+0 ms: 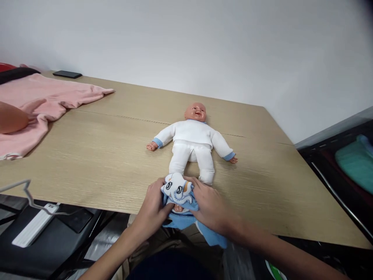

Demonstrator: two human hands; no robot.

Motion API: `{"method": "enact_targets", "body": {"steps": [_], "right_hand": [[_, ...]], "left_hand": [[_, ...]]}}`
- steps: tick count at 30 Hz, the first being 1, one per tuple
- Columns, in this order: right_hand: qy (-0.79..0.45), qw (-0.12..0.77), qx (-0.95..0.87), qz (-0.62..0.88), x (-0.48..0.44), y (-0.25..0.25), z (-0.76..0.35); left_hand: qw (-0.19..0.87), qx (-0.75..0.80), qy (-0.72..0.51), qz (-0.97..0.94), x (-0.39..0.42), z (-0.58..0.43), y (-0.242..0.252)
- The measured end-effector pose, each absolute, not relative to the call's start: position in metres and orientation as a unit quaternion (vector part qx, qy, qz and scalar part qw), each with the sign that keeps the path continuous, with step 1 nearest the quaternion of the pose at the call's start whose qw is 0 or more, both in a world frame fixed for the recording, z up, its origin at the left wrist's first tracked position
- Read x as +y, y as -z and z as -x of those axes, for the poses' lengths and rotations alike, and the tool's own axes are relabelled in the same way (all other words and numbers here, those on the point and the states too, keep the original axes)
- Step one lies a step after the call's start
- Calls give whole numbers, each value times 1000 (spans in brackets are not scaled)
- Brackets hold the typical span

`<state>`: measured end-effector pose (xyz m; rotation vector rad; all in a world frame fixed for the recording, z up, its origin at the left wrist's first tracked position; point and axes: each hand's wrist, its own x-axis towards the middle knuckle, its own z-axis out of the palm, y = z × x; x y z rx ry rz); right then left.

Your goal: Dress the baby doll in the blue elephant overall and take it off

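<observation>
A baby doll [192, 134] lies on its back on the table, arms spread, its legs toward me. It wears a white top with blue cuffs and has white legs. At the near table edge, blue baby pants [180, 221] with an embroidered white animal face are bunched around the end of one doll leg. A doll foot [178, 208] shows in the bunched cloth. My left hand [155, 202] is closed on the left side of the pants, and my right hand [210, 204] grips the right side. Part of the cloth hangs below the edge.
Left on the table lie a pink cloth [58, 93], a rounded skin-toned object [11, 118] and a black phone [67, 74]. A white wire hanger [26, 186] juts over the near edge. Below, a white power strip [36, 225] rests on a black chair [37, 256]. Teal cloth [355, 163] sits right.
</observation>
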<state>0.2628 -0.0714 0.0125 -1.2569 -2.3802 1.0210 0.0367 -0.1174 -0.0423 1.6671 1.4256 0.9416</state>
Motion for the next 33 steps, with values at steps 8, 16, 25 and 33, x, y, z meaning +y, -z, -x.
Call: {"method": "enact_targets", "body": {"steps": [8, 16, 25, 33], "right_hand": [[-413, 236, -773, 420, -42, -23, -272], [-478, 166, -781, 367, -4, -42, -280], [-564, 167, -717, 375, -20, -48, -325], [-590, 221, -691, 356, -19, -41, -339]], "left_hand": [[489, 485, -383, -616, -81, -8, 25], [653, 388, -324, -564, -22, 10, 11], [626, 328, -359, -609, -1, 33, 24], [482, 393, -329, -711, 4, 28, 5]]}}
